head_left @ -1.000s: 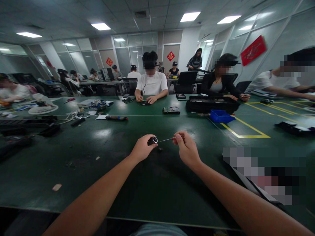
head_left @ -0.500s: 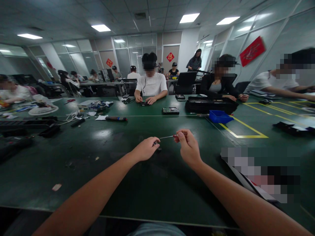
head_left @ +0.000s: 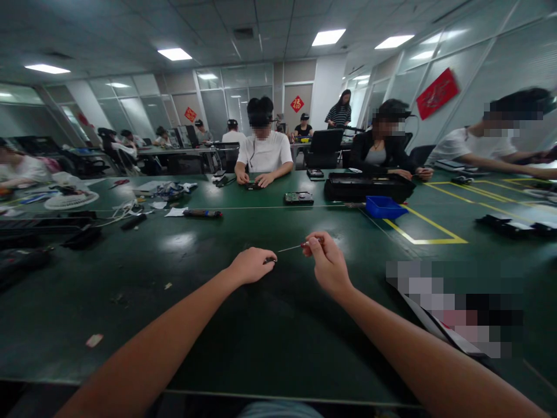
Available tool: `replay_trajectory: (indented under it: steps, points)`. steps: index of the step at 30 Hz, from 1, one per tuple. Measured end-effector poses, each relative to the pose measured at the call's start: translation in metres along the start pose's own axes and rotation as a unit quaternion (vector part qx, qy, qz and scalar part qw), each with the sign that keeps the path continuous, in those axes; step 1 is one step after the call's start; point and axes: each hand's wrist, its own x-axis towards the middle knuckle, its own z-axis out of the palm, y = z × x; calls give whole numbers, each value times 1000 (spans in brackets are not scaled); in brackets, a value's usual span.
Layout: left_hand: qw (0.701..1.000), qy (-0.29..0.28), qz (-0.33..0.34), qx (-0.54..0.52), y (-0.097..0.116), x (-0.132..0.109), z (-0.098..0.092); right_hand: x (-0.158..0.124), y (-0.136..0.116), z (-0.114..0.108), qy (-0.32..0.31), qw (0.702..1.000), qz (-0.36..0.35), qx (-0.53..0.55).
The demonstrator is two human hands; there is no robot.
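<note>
My right hand [head_left: 325, 258] is closed around the handle of a thin screwdriver [head_left: 290, 248], whose metal shaft points left. Its tip is close to my left hand [head_left: 253, 265], with a small gap between them. My left hand is closed on a small dark object [head_left: 270, 260] low over the green table [head_left: 261, 348]; only the object's right edge shows past the fingers, and what it is cannot be told.
Beyond my hands lie a circuit-board device [head_left: 299, 198], a long black casing [head_left: 369, 187], a blue tray [head_left: 385, 207] and a dark tool [head_left: 202, 213]. A person [head_left: 264, 152] sits opposite. White-edged papers [head_left: 429, 316] lie at the right.
The left hand has turned and lowered slightly, and the dark object in it now lies flatter. The screwdriver tip has come away from the left fingers. The view has shifted a little.
</note>
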Motion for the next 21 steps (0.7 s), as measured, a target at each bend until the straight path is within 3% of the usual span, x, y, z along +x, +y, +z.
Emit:
replay_trajectory:
  steps: [2,4,7,10,13,16,21]
  points:
    - [993,6,-33,-117,-11,0,-7,0,1,-1,0,1000,0,-3]
    - [965,24,-83,-249,-23,-2,-18,0,0,-1,-3,1000,-3,-3]
    - [887,85,-154,-428,-47,-13,-38,0,0,-2,-8,1000,-1,5]
    - [809,146,-184,-539,-73,-33,-59,0,0,-2,-10,1000,0,11]
    - [773,187,-224,-564,-97,-60,-78,0,0,-1,-15,1000,0,3]
    - [725,270,-270,-573,-119,-93,-100,0,0,-1,-16,1000,1,-3]
    - [690,407,-339,-494,-150,-159,-144,0,-1,1,-15,1000,3,-5]
